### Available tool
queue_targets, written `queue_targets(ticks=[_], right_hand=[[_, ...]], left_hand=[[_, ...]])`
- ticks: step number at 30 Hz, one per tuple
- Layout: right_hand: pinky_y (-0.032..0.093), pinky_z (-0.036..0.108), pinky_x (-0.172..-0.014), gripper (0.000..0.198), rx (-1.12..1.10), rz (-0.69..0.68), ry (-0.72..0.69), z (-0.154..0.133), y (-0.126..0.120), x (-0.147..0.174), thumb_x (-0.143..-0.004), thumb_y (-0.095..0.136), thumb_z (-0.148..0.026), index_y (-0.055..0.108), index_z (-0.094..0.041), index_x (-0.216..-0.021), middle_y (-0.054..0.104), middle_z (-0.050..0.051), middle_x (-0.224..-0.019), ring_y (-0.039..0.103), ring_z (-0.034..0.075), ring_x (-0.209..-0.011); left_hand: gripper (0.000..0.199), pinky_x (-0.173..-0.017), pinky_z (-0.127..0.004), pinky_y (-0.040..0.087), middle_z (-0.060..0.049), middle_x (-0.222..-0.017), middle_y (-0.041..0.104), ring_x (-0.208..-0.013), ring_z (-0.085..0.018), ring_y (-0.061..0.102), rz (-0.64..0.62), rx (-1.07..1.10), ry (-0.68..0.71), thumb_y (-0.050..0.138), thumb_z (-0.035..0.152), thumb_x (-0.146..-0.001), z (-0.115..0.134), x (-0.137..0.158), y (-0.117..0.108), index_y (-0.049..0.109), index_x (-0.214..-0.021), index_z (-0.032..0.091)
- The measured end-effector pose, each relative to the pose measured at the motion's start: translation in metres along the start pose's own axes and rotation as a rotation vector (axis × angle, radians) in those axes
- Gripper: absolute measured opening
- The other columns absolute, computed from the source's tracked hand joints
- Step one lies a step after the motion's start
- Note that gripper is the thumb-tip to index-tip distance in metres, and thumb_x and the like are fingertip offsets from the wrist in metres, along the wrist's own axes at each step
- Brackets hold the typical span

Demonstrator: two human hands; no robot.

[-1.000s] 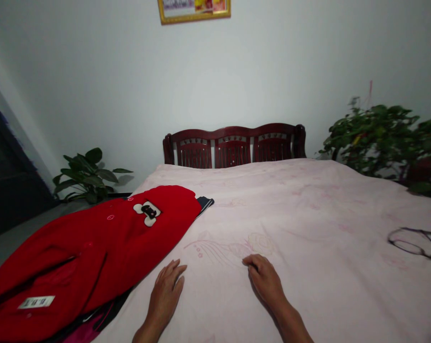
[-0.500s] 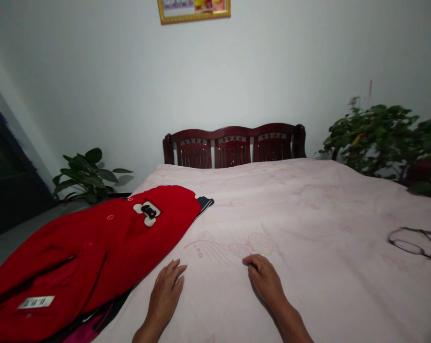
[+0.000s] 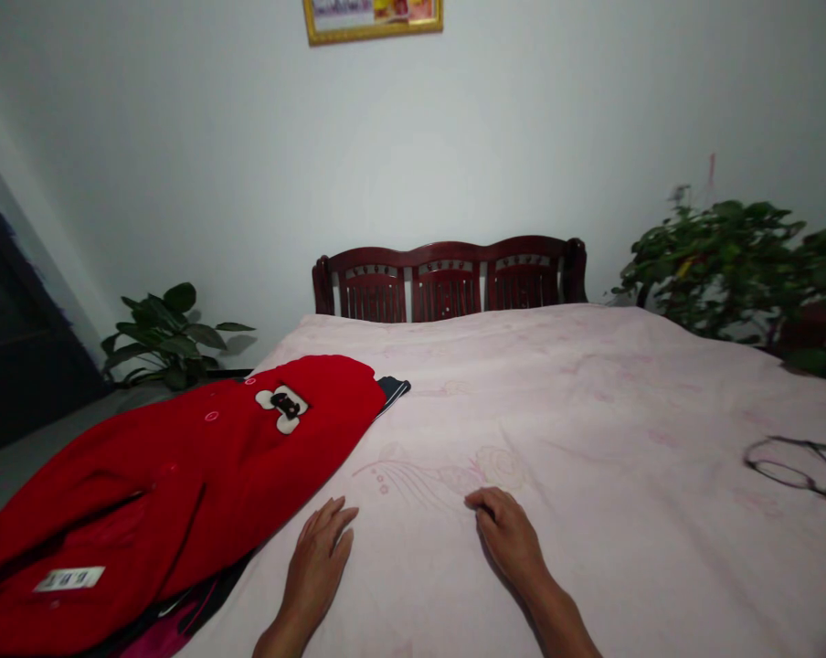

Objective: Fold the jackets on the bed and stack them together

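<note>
My left hand point(image 3: 321, 548) rests on the pale pink bedspread point(image 3: 591, 457), its fingers stretched out and the thumb apart. It holds nothing and is nearest to a red jacket point(image 3: 241, 475). The jacket lies spread on the left of the bed, with pink buttons, a black-and-white patch and a white label. Dark and magenta cloth point(image 3: 163, 631) shows from under its near edge, and a dark striped piece point(image 3: 394, 391) sticks out at its far end. My right hand point(image 3: 509, 535) lies on the bedspread too, fingers loosely bent, thumb a little apart, with nothing seen in it.
Black-framed glasses point(image 3: 797, 471) lie at the right on the bed. Beyond the bed stands a dark red wooden headboard point(image 3: 447, 279) against a white wall. Leafy plants stand at the left point(image 3: 163, 338) and right point(image 3: 721, 265). A gold picture frame point(image 3: 375, 37) hangs above.
</note>
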State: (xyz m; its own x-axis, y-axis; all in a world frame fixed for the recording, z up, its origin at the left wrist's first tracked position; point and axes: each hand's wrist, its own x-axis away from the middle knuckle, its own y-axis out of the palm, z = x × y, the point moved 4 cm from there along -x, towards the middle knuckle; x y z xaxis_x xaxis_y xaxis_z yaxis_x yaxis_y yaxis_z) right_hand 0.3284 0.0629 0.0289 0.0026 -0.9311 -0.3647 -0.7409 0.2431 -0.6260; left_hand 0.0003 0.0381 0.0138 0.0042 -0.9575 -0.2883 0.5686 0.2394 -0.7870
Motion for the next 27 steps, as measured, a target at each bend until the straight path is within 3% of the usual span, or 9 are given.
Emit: queue_targets(ticks=[27], right_hand=[[0.044, 0.037, -0.092, 0.028, -0.005, -0.011, 0.002, -0.0019, -0.0007, 0.0009, -0.078, 0.042, -0.018, 0.067, -0.022, -0.089, 0.069, 0.005, -0.097, 0.060, 0.022, -0.099]], left_hand=[[0.036, -0.117, -0.049, 0.033, -0.004, -0.141, 0.058, -0.136, -0.023, 0.047, 0.002, -0.009, -0.003, 0.044, 0.027, -0.092, -0.0009, 0.0007, 0.0004, 0.068, -0.119, 0.026]])
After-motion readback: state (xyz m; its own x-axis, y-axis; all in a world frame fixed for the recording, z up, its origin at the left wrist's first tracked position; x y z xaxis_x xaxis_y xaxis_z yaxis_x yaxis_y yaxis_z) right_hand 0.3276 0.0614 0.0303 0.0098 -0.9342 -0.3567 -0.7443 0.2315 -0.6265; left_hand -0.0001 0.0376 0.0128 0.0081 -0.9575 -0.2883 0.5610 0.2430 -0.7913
